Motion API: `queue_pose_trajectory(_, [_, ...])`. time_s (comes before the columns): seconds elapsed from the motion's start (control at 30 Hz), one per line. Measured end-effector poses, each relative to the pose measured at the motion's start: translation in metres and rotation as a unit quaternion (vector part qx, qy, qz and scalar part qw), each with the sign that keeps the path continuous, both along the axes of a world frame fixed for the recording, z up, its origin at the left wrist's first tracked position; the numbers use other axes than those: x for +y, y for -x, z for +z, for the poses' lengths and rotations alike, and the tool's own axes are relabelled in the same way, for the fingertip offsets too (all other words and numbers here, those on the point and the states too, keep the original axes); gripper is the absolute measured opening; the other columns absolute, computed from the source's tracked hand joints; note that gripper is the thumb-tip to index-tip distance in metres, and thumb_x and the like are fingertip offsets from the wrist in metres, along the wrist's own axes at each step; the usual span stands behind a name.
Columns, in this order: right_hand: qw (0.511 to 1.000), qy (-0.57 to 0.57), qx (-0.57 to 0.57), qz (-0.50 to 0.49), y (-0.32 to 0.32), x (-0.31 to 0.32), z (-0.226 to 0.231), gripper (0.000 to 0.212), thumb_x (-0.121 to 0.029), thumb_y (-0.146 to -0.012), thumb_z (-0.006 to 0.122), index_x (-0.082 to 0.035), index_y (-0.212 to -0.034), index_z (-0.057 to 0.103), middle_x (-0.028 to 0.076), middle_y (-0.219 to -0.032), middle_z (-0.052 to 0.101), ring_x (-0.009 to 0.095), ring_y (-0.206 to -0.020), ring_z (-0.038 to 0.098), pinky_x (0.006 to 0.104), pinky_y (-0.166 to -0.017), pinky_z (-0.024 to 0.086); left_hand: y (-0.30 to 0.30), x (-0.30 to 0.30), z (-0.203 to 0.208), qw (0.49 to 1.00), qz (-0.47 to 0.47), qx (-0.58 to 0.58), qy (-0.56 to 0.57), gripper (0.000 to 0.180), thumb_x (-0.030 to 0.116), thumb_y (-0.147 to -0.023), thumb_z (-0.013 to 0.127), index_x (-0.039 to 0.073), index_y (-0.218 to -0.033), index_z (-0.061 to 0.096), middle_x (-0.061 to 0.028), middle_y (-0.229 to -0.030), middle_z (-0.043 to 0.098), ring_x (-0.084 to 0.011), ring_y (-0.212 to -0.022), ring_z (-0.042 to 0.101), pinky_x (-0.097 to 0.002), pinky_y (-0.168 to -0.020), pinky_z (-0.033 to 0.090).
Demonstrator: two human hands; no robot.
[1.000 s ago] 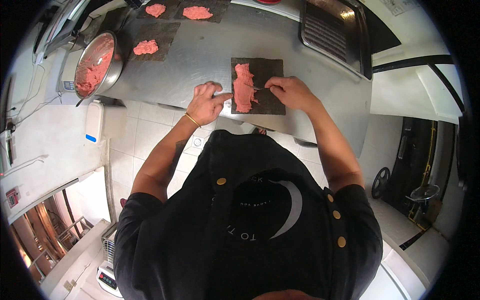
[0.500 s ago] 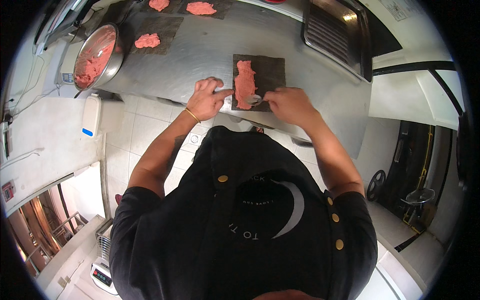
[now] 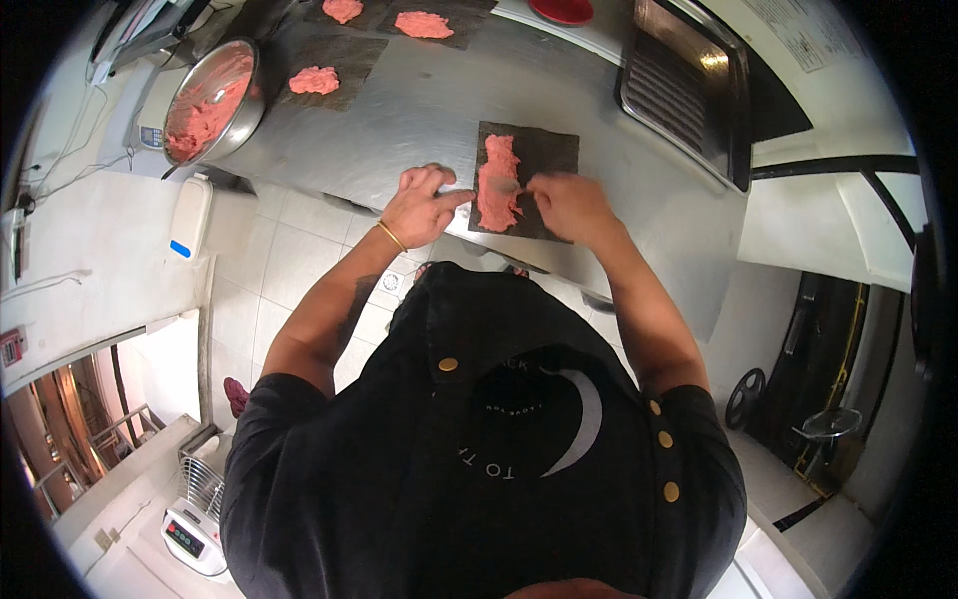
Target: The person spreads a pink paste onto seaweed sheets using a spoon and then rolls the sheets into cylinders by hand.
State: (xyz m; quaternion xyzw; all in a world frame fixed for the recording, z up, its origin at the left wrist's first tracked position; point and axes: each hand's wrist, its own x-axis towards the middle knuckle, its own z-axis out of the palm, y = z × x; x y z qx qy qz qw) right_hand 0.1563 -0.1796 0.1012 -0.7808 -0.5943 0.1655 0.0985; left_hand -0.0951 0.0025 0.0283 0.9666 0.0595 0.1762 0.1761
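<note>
My right hand (image 3: pixel 571 208) is blurred, its fingers hiding the handle of the spoon (image 3: pixel 509 187), whose head is only a grey smear; my knuckles also cover part of the sheet (image 3: pixel 551 150). Whether my left hand's (image 3: pixel 421 208) fingertip touches that sheet, I can't tell. Well ahead of my fingers, the picture's top edge cuts off the red dish (image 3: pixel 561 10) and, to their right, the tray (image 3: pixel 718 140).

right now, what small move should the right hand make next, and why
Probably draw the blurred grey metal spoon, held in the right hand, gently rightward: the pink paste strip under it lies along the left side of the thin dark square sheet, whose upper right shows bare.
</note>
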Motion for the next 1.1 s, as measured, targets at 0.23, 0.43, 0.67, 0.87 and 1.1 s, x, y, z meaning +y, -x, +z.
queue_pose_trajectory(0.23, [0.997,-0.041,-0.037,0.057,0.003,-0.002,0.0,0.025,-0.021,-0.096,0.059,-0.018,-0.118,0.072,0.01,-0.103,0.074,0.035,-0.096,0.074,0.0509,-0.08,0.061,-0.001,-0.004,0.0,1.0,0.013,-0.004,-0.004,0.043,0.014,-0.083,0.066,0.022,-0.124,0.077,-0.0087,-0.122,0.058,-0.0307,-0.125,0.053,-0.0489,-0.106,0.038])
queue_pose_trajectory(0.43, [0.992,-0.096,-0.076,0.042,-0.031,0.024,-0.008,0.028,-0.018,-0.096,0.061,-0.019,-0.12,0.072,0.008,-0.1,0.073,0.033,-0.091,0.075,0.049,-0.076,0.061,-0.001,-0.001,0.003,1.0,0.002,0.005,-0.017,0.046,0.014,-0.082,0.065,0.022,-0.125,0.077,-0.0093,-0.122,0.057,-0.0314,-0.126,0.052,-0.0489,-0.104,0.039])
queue_pose_trajectory(0.67, [0.985,-0.114,-0.088,0.094,-0.049,0.03,-0.027,0.027,-0.023,-0.096,0.061,-0.021,-0.12,0.072,0.007,-0.099,0.073,0.031,-0.089,0.075,0.0486,-0.073,0.062,-0.004,0.0,0.004,1.0,0.001,0.018,-0.024,0.045,0.015,-0.081,0.067,0.024,-0.124,0.076,-0.0081,-0.122,0.058,-0.0296,-0.129,0.051,-0.0475,-0.106,0.038])
queue_pose_trajectory(0.87, [0.981,-0.093,-0.074,0.155,-0.05,0.034,-0.019,0.027,-0.024,-0.096,0.061,-0.021,-0.121,0.072,0.007,-0.101,0.074,0.032,-0.092,0.075,0.0493,-0.076,0.061,-0.004,0.0,0.002,1.0,0.003,0.0,-0.015,0.048,0.012,-0.078,0.066,0.022,-0.123,0.077,-0.0088,-0.119,0.058,-0.0311,-0.125,0.054,-0.0485,-0.103,0.039])
queue_pose_trajectory(1.1, [0.979,-0.125,-0.03,0.159,-0.076,0.048,-0.015,0.027,-0.02,-0.095,0.064,-0.022,-0.119,0.075,0.005,-0.098,0.073,0.03,-0.09,0.072,0.0455,-0.076,0.059,-0.006,0.002,0.003,1.0,-0.003,-0.004,-0.005,0.049,0.011,-0.077,0.067,0.023,-0.123,0.077,-0.0083,-0.119,0.057,-0.0308,-0.126,0.054,-0.0486,-0.103,0.038])
